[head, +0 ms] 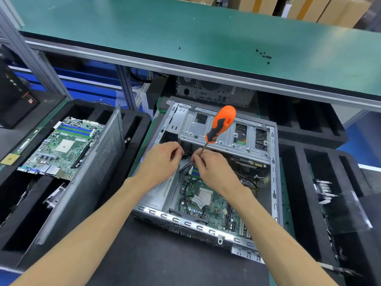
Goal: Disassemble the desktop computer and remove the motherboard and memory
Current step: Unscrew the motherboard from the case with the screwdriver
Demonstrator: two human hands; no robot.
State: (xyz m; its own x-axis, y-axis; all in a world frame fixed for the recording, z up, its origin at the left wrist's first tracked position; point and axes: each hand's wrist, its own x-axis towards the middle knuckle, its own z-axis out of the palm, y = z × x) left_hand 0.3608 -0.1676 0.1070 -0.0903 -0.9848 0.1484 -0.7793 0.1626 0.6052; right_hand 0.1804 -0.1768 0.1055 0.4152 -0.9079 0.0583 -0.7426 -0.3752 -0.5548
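- The place is a workshop: a green shelf (185,32) runs across the far side, with small black screws (265,55) lying on its right part, and black foam trays (321,129) stand on the bench to the left and right.
- At the left, a loose board (61,145) lies on a tray, and a grey side panel (99,168) leans just beside it, between the board and the case.
- In the middle, the open case (274,182) lies on its side; the motherboard (206,201) is inside it, in the near part, not yet taken out. The memory slots (195,172) show just under the hands, but whether sticks sit in them I cannot tell.
- The left hand (162,159) has its fingers curled, it seems on a dark cable (186,154) at the far edge of the motherboard; the pinch itself is hidden.
- The right hand (212,168) clamps its fingers on the shaft of the screwdriver (221,124), whose orange handle points up and far; the tip is hidden behind the fingers.
- The step in hand looks like freeing a cable plug near the memory slots. To do it well, I would hold the plug body, not the wires, and press any latch before pulling straight out.
- The screwdriver tip should work only as a gentle lever on the plug, kept away from the motherboard surface, because a slip could scratch the tracks.
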